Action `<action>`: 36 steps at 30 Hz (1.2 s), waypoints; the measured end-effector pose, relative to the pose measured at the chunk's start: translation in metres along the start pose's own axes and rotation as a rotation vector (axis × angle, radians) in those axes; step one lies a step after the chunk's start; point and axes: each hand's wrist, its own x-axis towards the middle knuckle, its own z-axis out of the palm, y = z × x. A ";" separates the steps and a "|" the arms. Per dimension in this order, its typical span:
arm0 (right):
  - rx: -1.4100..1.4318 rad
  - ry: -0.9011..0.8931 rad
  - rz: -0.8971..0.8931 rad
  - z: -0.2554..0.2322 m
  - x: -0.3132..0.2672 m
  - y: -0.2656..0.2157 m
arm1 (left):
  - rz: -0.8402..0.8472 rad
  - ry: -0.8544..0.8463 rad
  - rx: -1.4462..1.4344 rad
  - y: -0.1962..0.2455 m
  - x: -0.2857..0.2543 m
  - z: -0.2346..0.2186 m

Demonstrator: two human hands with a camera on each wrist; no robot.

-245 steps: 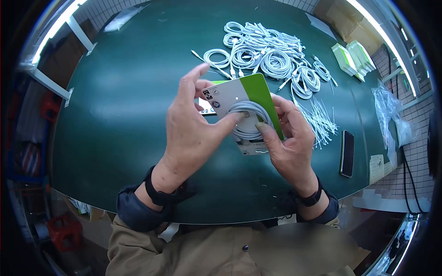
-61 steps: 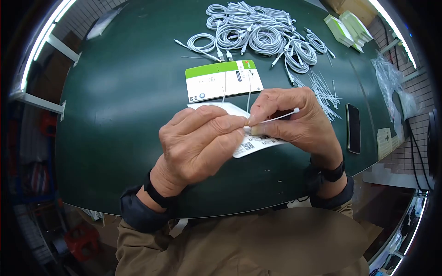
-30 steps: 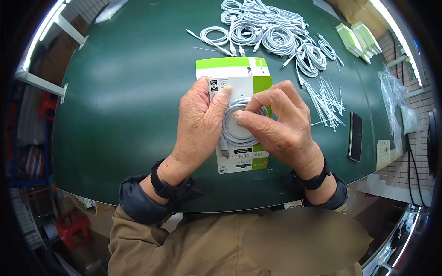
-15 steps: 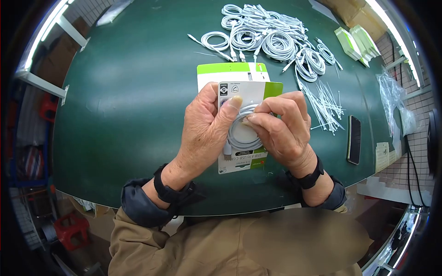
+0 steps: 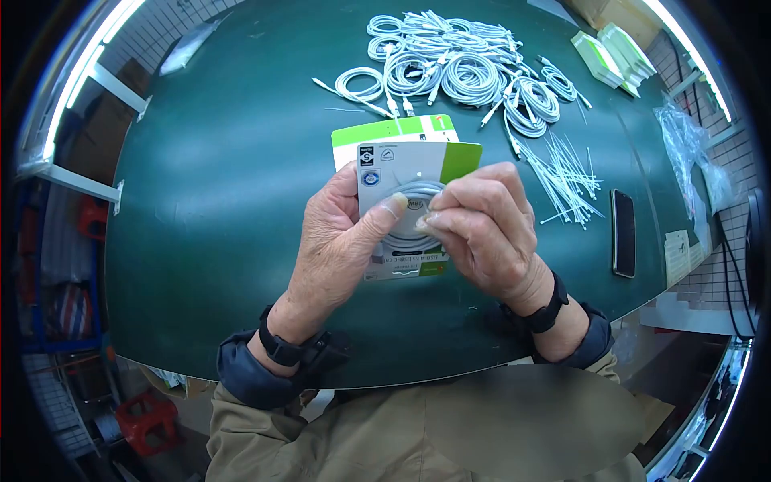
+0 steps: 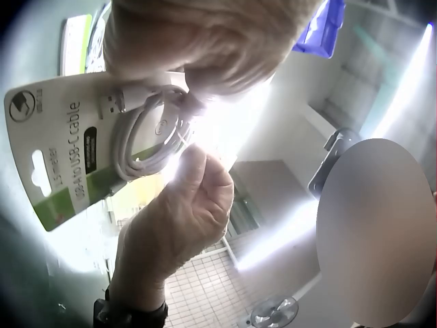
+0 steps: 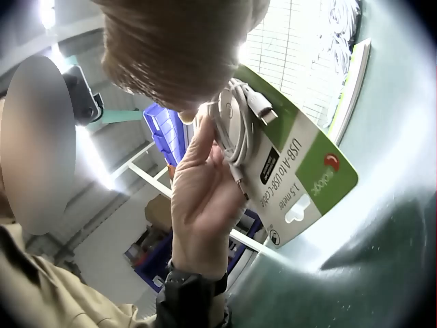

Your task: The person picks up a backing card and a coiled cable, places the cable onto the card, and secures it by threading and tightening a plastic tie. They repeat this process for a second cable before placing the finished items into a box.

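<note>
The left hand point(image 5: 333, 233) grips a white and green cable card point(image 5: 377, 173) by its left side, thumb on the front. A coiled white cable point(image 5: 408, 238) lies against the card. At the coil's right side, the right hand point(image 5: 490, 233) pinches with thumb and forefinger; what lies between those fingertips is too small to tell. In the left wrist view the card point(image 6: 54, 130) shows its printed USB-A to USB-C text and hang hole, and a USB plug point(image 6: 113, 104) rests by the coil. Another card point(image 5: 345, 138) lies on the table behind the held one.
Several coiled white cables point(image 5: 474, 79) are heaped at the back of the green table point(image 5: 201, 241). Loose white ties point(image 5: 566, 189) lie to the right, beside a phone point(image 5: 623, 233). Folded green and white cards point(image 5: 598, 63) and clear plastic bags point(image 5: 679, 153) are farther right.
The card was turned over and a tie end was handled two seconds ago; now its coil side faces up. Since half a second ago, both hands and the card have shifted slightly left in view.
</note>
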 end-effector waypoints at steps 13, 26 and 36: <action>0.301 -0.053 -0.045 -0.001 -0.001 -0.026 | 0.011 0.066 -0.086 -0.002 0.003 -0.004; 0.344 -0.076 0.043 0.008 -0.007 -0.016 | 0.016 0.036 -0.082 -0.005 0.000 0.000; 0.389 0.083 0.261 0.009 -0.010 -0.009 | -0.027 0.013 -0.021 -0.016 -0.002 0.001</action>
